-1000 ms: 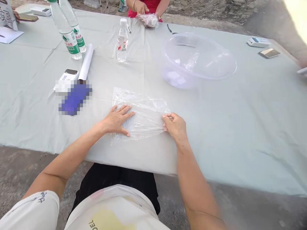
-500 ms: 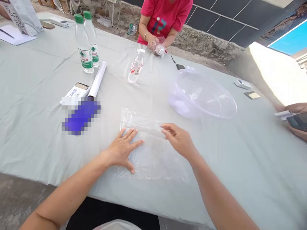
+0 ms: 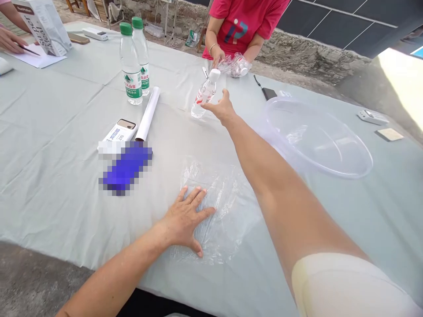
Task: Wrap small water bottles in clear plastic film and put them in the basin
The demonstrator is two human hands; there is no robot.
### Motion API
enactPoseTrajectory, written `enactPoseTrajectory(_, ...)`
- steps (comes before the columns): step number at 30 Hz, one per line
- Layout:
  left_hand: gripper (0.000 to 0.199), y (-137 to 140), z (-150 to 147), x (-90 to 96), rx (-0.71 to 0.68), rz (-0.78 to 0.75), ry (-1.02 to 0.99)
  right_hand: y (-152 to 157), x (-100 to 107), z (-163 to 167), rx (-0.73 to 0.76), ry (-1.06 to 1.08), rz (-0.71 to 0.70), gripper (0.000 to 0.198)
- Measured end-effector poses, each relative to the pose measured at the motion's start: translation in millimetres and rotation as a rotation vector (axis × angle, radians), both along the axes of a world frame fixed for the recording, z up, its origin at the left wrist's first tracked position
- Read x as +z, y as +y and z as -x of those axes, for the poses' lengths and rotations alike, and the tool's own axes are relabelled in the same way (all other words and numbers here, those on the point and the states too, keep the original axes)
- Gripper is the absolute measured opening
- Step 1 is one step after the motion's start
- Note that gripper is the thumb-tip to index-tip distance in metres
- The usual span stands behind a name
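Observation:
My left hand (image 3: 190, 215) lies flat with its fingers spread on a clear plastic bag (image 3: 224, 220) on the table. My right hand (image 3: 220, 108) is stretched out over the table, thumb and fingers apart, beside a water bottle (image 3: 204, 96) with a white cap and a red and white label. The bottle stands upright between me and the person opposite. Whether my fingertips touch it I cannot tell.
A clear purple-tinted basin (image 3: 317, 136) rests to the right. Left are two green-capped bottles (image 3: 132, 83), a white roll (image 3: 148, 112) and a white device (image 3: 120, 132). Opposite, a person in a pink shirt (image 3: 244, 26) handles a plastic-wrapped bottle (image 3: 240, 66).
My right hand has moved away from the plastic bag, forward to the white-capped bottle. My left hand has stayed on the bag. The view has shifted left.

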State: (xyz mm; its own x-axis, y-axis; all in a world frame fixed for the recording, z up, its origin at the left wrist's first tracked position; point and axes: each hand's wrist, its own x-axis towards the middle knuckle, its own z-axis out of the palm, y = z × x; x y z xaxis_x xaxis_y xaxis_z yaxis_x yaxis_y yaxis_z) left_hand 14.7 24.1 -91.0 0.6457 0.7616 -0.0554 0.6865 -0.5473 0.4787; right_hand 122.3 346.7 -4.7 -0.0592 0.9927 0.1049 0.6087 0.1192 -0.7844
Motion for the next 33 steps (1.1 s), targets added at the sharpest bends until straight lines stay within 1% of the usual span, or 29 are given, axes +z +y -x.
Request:
enactPoseTrajectory(2,0.123,0,0,2.5,-0.004,-0.003,0.016,13,-8,26,-0.052,0.095,-0.012,0.071)
enactPoseTrajectory(4,0.123,1,0,5.8,-0.008,0.003,0.035,18,-16,40,-0.135,0.16,-0.008,0.054)
enactPoseTrajectory(6,0.122,2,0,9.2,-0.012,0.02,0.058,12,-21,41,-0.182,0.243,-0.004,0.041)
enactPoseTrajectory(8,0.121,3,0,12.1,-0.021,0.044,0.082,-11,-20,30,-0.149,0.401,0.02,0.033)
enactPoseTrajectory(9,0.121,4,0,13.2,-0.028,0.054,0.092,-29,-17,22,-0.107,0.506,0.055,0.029)
enactPoseTrajectory(11,0.122,4,0,14.9,-0.037,0.063,0.108,-79,-9,3,0.022,0.733,0.178,0.022)
enactPoseTrajectory(13,0.125,4,0,16.0,-0.033,0.063,0.117,-137,-4,-15,0.192,0.93,0.339,0.025)
enactPoseTrajectory(14,0.127,4,0,16.4,-0.028,0.06,0.119,-167,-4,-23,0.24,0.994,0.411,0.029)
enactPoseTrajectory(15,0.13,4,0,16.7,-0.023,0.058,0.119,-195,-6,-32,0.251,1.031,0.489,0.031)
enactPoseTrajectory(16,0.132,4,0,17.0,-0.023,0.056,0.118,-219,-9,-40,0.239,1.051,0.534,0.032)
enactPoseTrajectory(18,0.133,3,0,17.3,-0.036,0.054,0.113,-256,-19,-57,0.2,1.07,0.587,0.032)
enactPoseTrajectory(19,0.132,3,0,17.4,-0.046,0.053,0.112,-269,-23,-66,0.177,1.08,0.598,0.033)
enactPoseTrajectory(21,0.126,2,0,17.7,-0.062,0.059,0.112,-283,-29,-81,0.137,1.101,0.605,0.032)
enactPoseTrajectory(24,0.118,1,1,19.3,-0.057,0.07,0.085,-289,-29,-97,0.107,1.081,0.592,0.03)
enactPoseTrajectory(26,0.114,0,2,20.9,-0.045,0.072,0.035,-292,-28,-100,0.104,1.014,0.59,0.029)
enactPoseTrajectory(29,0.108,1,7,23.3,-0.017,0.097,-0.087,-300,-29,-97,0.11,0.869,0.603,0.031)
enactPoseTrajectory(33,0.098,7,21,27.4,0.034,0.191,-0.293,-310,-33,-85,0.094,0.635,0.585,0.037)
